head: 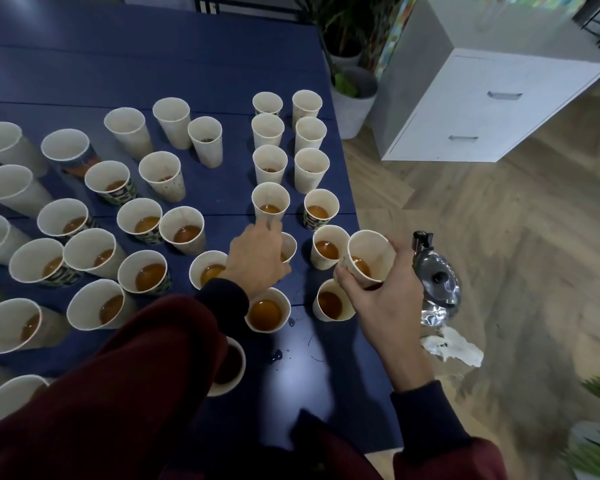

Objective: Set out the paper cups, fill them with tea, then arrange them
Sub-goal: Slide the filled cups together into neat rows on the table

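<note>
My right hand (378,303) clasps a paper cup (371,252) of tea (361,266), held tilted at the right edge of the blue table (187,74), beside two rows of filled cups (270,202). My left hand (257,259) reaches over another cup (289,245) in those rows (whether that grip has closed on anything, I cannot tell). A steel kettle (437,282) stands on the floor nearby.

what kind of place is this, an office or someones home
Most likely an office or shared workspace, not a home. A white metal filing cabinet stands beside potted plants on a wood-pattern floor, and a large blue table holds dozens of paper cups of tea, as if for a group.
</note>
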A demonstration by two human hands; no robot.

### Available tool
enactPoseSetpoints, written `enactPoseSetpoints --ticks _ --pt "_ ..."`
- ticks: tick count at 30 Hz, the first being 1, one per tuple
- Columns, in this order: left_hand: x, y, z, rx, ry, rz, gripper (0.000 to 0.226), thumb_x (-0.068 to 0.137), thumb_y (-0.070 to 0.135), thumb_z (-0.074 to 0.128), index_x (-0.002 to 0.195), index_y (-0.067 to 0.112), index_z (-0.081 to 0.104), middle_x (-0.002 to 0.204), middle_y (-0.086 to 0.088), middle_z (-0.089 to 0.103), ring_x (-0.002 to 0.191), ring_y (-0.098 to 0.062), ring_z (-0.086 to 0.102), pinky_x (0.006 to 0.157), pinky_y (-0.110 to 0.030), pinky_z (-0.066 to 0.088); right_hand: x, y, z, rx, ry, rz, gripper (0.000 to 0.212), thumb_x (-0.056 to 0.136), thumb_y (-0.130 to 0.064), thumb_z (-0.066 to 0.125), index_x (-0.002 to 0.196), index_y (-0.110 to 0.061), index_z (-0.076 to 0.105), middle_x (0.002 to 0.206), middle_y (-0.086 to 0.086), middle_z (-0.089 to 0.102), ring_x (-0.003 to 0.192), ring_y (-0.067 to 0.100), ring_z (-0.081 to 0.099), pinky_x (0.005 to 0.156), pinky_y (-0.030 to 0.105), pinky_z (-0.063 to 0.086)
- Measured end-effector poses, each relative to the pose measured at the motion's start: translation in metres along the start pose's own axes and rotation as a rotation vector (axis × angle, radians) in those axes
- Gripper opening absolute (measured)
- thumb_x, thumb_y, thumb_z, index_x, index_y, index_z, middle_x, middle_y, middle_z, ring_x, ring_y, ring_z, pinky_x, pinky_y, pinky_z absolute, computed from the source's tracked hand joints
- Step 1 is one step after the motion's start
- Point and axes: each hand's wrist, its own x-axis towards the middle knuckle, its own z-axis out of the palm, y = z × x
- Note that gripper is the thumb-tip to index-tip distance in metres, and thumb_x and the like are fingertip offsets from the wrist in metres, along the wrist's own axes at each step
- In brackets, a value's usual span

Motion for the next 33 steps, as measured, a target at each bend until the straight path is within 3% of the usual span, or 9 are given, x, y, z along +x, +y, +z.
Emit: enactPoseSetpoints --ticks 6,9,13,16,20,24,27,33 --pt "-0.004 -0.012 -0.003 -0.015 -0.018 0.036 0.073 0.082 0.039 0.078 0.138 0.024 0.034 0.13 -0.004 0.049 0.115 -0.027 0.055 0.087 -0.042 0.055 0.0 -0.006 0.004 0.008 -0.031 -0.007 0.072 0.074 -0.041 0.086 0.131 -0.024 0.046 0.113 -0.005 0.065 0.103 0.018 0.063 0.087 0.035 0.05" --pt "-0.007 -0.017 -0.006 -0.073 -0.066 0.038 0.081 0.075 0.049 0.082 0.135 0.026 0.032 0.128 -0.003 0.047 0.115 -0.025 0.053 0.081 -0.04 0.049 0.0 -0.01 0.006 0.016 -0.045 -0.021 0.072 0.073 -0.04 0.086 0.13 -0.024 0.046 0.111 -0.004 0.065 0.101 0.019 0.063 0.085 0.036 0.05" --pt "-0.02 -0.018 -0.013 -0.142 -0.076 -0.014 0.092 0.074 0.06 0.078 0.142 0.022 0.029 0.133 -0.006 0.045 0.118 -0.024 0.053 0.087 -0.036 0.047 0.0 -0.012 0.006 0.023 -0.058 -0.037 0.072 0.074 -0.038 0.087 0.131 -0.023 0.046 0.11 -0.006 0.064 0.1 0.017 0.062 0.084 0.032 0.048" --pt "-0.036 -0.015 -0.018 -0.123 -0.057 -0.115 0.083 0.083 0.06 0.07 0.142 0.014 0.033 0.135 -0.01 0.045 0.118 -0.024 0.053 0.088 -0.031 0.044 -0.001 -0.009 0.005 0.037 -0.059 -0.035 0.073 0.074 -0.038 0.087 0.132 -0.021 0.046 0.109 -0.008 0.062 0.099 0.015 0.06 0.082 0.027 0.042" --pt "-0.065 -0.011 -0.019 -0.099 -0.093 -0.129 0.066 0.082 0.062 0.067 0.121 0.014 0.046 0.116 -0.005 0.051 0.104 -0.021 0.055 0.076 -0.027 0.035 -0.005 -0.005 0.004 0.058 -0.057 -0.023 0.071 0.075 -0.038 0.087 0.131 -0.022 0.047 0.11 -0.008 0.062 0.1 0.014 0.059 0.082 0.026 0.04" --pt "-0.081 -0.007 -0.014 0.0 -0.19 -0.085 0.07 0.074 0.063 0.073 0.117 0.015 0.045 0.114 -0.003 0.05 0.105 -0.021 0.054 0.072 -0.028 0.036 -0.01 -0.003 0.006 0.062 -0.056 -0.012 0.072 0.075 -0.042 0.086 0.132 -0.022 0.046 0.114 -0.005 0.064 0.104 0.017 0.061 0.085 0.029 0.043" --pt "-0.085 -0.008 -0.008 0.001 -0.239 -0.041 0.069 0.075 0.055 0.076 0.124 0.017 0.044 0.122 -0.006 0.052 0.11 -0.024 0.057 0.078 -0.031 0.047 -0.02 -0.006 0.003 0.071 -0.045 -0.013 0.068 0.076 -0.041 0.085 0.129 -0.024 0.047 0.114 -0.006 0.063 0.103 0.014 0.06 0.085 0.028 0.043" --pt "-0.085 -0.001 -0.003 -0.021 -0.2 0.025 0.069 0.08 0.043 0.075 0.132 0.011 0.042 0.129 -0.012 0.052 0.115 -0.03 0.058 0.089 -0.036 0.048 -0.046 -0.006 -0.015 0.049 0.011 -0.01 0.065 0.075 -0.037 0.087 0.119 -0.039 0.039 0.102 -0.023 0.056 0.092 0.002 0.053 0.076 0.015 0.037"
